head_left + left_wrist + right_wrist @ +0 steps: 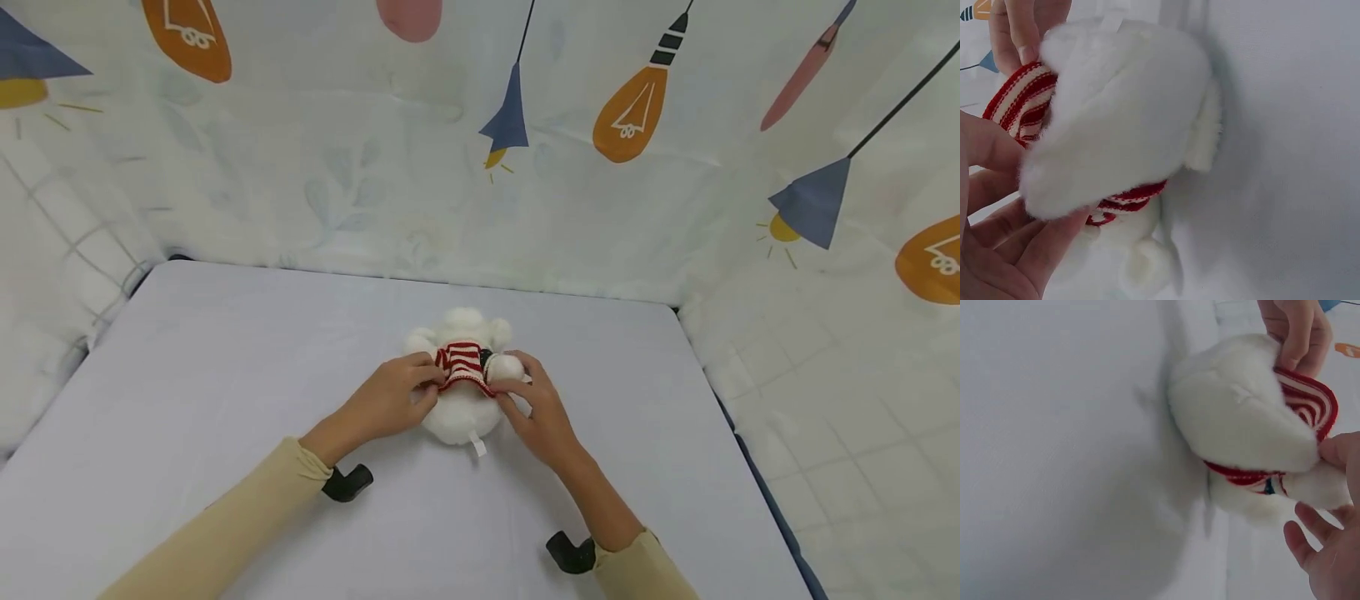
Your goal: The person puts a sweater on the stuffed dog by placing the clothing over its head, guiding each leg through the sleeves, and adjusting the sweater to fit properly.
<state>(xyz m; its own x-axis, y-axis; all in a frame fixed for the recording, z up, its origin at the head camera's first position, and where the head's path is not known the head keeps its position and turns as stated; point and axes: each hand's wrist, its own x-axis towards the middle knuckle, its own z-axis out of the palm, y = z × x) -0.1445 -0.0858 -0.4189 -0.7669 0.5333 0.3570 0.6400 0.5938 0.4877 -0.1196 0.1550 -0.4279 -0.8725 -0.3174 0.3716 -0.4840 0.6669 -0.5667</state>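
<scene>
A white plush toy (459,417) lies on the table with its rounded bottom and a small white tag (477,443) facing me. It wears a knitted sweater (462,360) with red and white stripes. My left hand (401,396) pinches the sweater's hem on the left side; the right wrist view shows this grip at the red edge. On the other side, my right hand (542,417) pinches the hem beside the toy's white arm (505,367). Between both hands the hem stands lifted off the plush body, its striped inside (1310,406) showing. The toy's face is hidden.
A white cloth covers the table (247,350). Behind it hangs a pale curtain (300,167) printed with lamps and bulbs, continuing along both sides. Black curved pieces (348,483) are worn at both wrists, below the beige sleeves (247,517).
</scene>
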